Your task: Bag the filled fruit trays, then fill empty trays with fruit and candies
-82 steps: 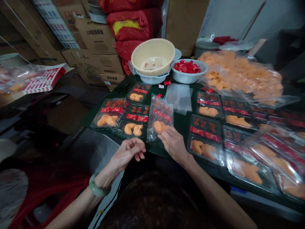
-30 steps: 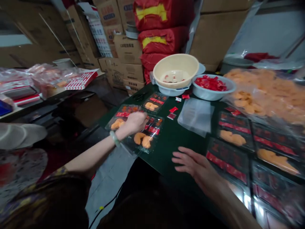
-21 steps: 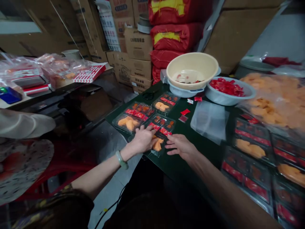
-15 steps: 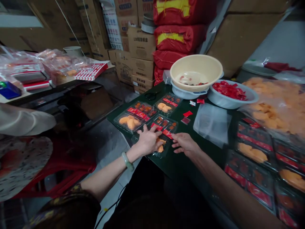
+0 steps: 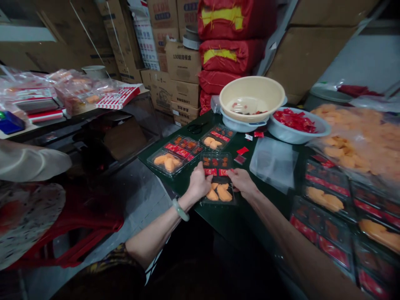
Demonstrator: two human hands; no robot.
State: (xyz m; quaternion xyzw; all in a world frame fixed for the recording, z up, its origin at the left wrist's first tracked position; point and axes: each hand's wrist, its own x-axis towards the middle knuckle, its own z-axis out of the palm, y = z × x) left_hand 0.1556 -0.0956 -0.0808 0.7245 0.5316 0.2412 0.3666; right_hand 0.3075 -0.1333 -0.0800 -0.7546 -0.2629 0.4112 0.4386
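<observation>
A bagged black tray with orange food pieces and red sauce packets lies near the front edge of the dark green table. My left hand grips its left side and my right hand grips its right side, fingers curled on the edges. Two more bagged trays, one just to the left and one further back, lie beside it. A stack of clear bags lies to the right of my right hand.
A cream basin stacked on a white one and a white bowl of red packets stand at the back. Several filled trays and a big bag of orange pieces fill the right. Cardboard boxes and red sacks stand behind.
My left hand set a bagged tray down at the left, then both hands came onto the near tray, turned it square and pulled it toward me. The camera swung left.
</observation>
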